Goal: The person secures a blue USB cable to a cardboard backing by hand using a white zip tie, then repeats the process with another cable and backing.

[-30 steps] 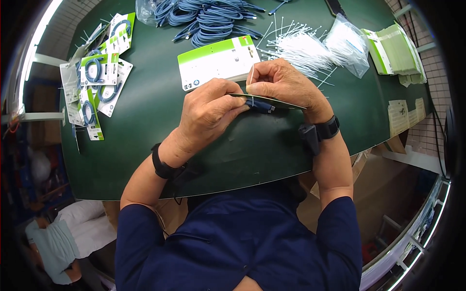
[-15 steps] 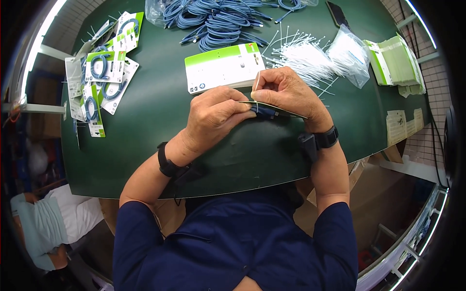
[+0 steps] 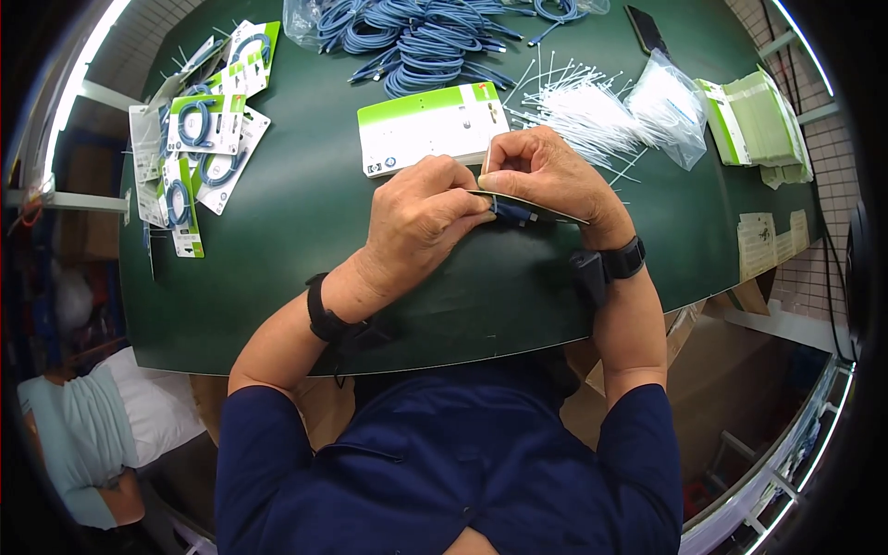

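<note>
Between my hands a cardboard packaging card (image 3: 546,211) is held nearly edge-on, with a blue cable (image 3: 514,214) against its near side; part of the cable is hidden by my fingers. My left hand (image 3: 418,211) is closed on the left end of the card and cable. My right hand (image 3: 548,178) pinches a thin white cable tie (image 3: 487,159) above the card's edge, its palm close to the card's right part. Just beyond my hands lies a stack of white and green cards (image 3: 421,131). A spread of loose white cable ties (image 3: 578,109) is past my right hand.
Carded blue cables (image 3: 196,129) are piled at the left of the green table (image 3: 277,305). A heap of coiled blue cables (image 3: 416,42) lies at the back. Right are a plastic bag of ties (image 3: 668,106), a phone (image 3: 645,30) and stacked cards (image 3: 760,120). A person (image 3: 79,444) is at lower left.
My left hand has shifted slightly right and turned its fingers over the card's end. The right hand keeps its pinch in nearly the same place, and less of the white tie shows.
</note>
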